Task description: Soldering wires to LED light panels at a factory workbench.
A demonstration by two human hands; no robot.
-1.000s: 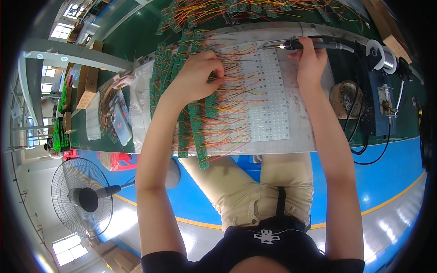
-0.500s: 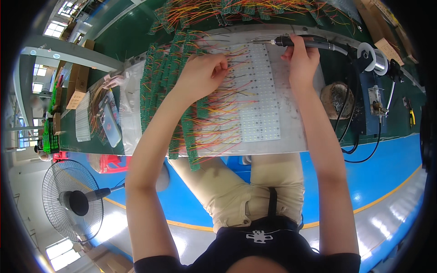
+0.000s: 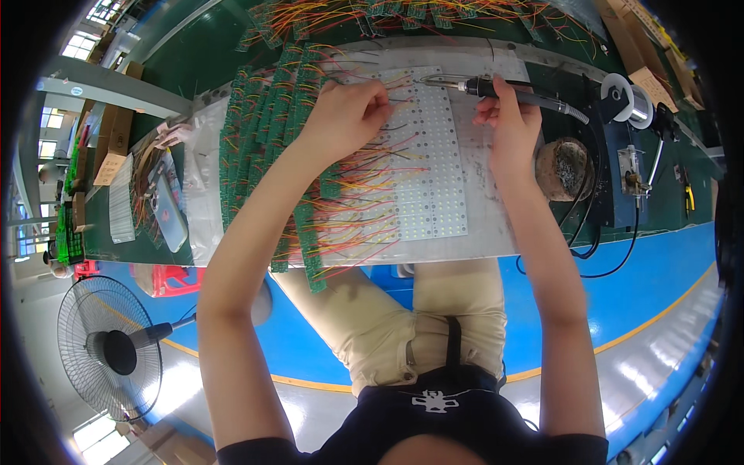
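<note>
My right hand (image 3: 511,128) is closed around the black handle of a soldering iron (image 3: 542,98). Its thin tip points left, over the far part of a white panel of small LED boards (image 3: 434,170). Across from it, my left hand (image 3: 349,120) has its fingers pinched together at the panel's left edge; what they grip is hidden. Red, yellow and black wires (image 3: 372,209) run onto the panel from several green circuit board strips (image 3: 252,147), which lie left of and partly under my left hand and forearm.
A solder wire spool (image 3: 638,106) stands on the right, behind a round pot (image 3: 562,167) with dark bits inside. More wired boards (image 3: 372,12) lie along the far side. A phone (image 3: 169,213) rests at left, and a fan (image 3: 116,349) stands left of the table.
The whole view has shifted a little. Relative to the panel, the soldering iron has come slightly nearer to me, and my left hand has moved slightly right.
</note>
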